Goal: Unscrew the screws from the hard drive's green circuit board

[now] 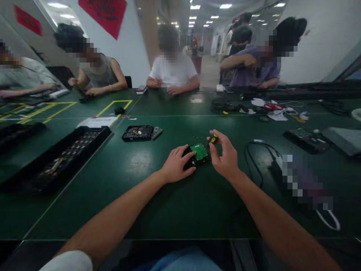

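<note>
The left hand (pixel 178 164) lies spread over a black device (pixel 190 158) near the middle of the worktop (pixel 113 199), thumb and fingers apart, pressing on its left side and reaching onto the green circuit board (pixel 200 151) on top. Over at the right end of that device, the right hand (pixel 225 156) is raised, its thumb and fingers closed on a small black-and-yellow tool (pixel 213 139); whether the tip touches the device, I cannot tell. Tiny loose bits (pixel 199 137) lie just beyond the board.

Left of the hands, a second black device (pixel 137 133) sits flat, a small grey part (pixel 156 132) at its right end. Further out, a long black tray (pixel 59 160) runs slantwise toward the worktop's left edge, white paper (pixel 97 122) by its far end. Toward the right edge, there's a looped black cable (pixel 248 154), an open dark device (pixel 306 139) and a grey case (pixel 342 141). Along the far edge, a person in a white T-shirt (pixel 174 71) sits facing us, with a person in purple (pixel 254 67) to the right.
</note>
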Available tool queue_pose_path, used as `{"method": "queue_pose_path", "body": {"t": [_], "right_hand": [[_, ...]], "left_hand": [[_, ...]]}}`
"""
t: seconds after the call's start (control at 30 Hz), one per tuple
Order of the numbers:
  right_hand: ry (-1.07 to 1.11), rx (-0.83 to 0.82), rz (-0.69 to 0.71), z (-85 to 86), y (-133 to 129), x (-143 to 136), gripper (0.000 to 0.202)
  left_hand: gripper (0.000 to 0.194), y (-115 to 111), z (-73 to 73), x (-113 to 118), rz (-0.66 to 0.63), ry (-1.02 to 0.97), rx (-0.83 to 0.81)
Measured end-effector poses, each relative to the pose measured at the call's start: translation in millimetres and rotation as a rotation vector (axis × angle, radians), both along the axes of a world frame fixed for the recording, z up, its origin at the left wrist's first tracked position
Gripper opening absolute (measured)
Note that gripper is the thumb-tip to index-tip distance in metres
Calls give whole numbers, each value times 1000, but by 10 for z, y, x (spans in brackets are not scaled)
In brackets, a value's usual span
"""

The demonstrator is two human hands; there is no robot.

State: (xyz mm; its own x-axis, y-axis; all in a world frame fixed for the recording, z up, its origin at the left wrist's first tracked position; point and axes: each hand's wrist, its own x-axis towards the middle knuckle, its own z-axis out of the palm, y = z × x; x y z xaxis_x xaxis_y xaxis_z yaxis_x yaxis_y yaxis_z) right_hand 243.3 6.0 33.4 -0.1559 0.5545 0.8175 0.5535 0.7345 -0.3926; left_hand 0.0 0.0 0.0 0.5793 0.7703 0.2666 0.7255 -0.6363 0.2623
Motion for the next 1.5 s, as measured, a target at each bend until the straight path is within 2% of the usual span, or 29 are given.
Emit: {"method": "queue_pose_path", "body": {"t": [0.2,0.43,0.67,0.93,1.2,1.5], "right_hand": [[-30,72,-96,67,-33,-2,50],[-10,10,-27,28,-14,-2,57],[-35,62,-115,46,-20,6,56],[-9,-15,-41,-15,12,4,67],[-29,40,-89,47,-19,13,55],[-24,-18,-40,7,-5,-4,65]], "left_hand": [[69,8,-22,-15,-10,-30,20],[70,14,-22,-22,-10,-22,9],[70,2,5,-14,-11,-35,-4],[70,12,-10,-16,-8,-7,10],[70,2,9,-14,-12,-10,8],[70,3,4,-13,-5,-2,10]]}}
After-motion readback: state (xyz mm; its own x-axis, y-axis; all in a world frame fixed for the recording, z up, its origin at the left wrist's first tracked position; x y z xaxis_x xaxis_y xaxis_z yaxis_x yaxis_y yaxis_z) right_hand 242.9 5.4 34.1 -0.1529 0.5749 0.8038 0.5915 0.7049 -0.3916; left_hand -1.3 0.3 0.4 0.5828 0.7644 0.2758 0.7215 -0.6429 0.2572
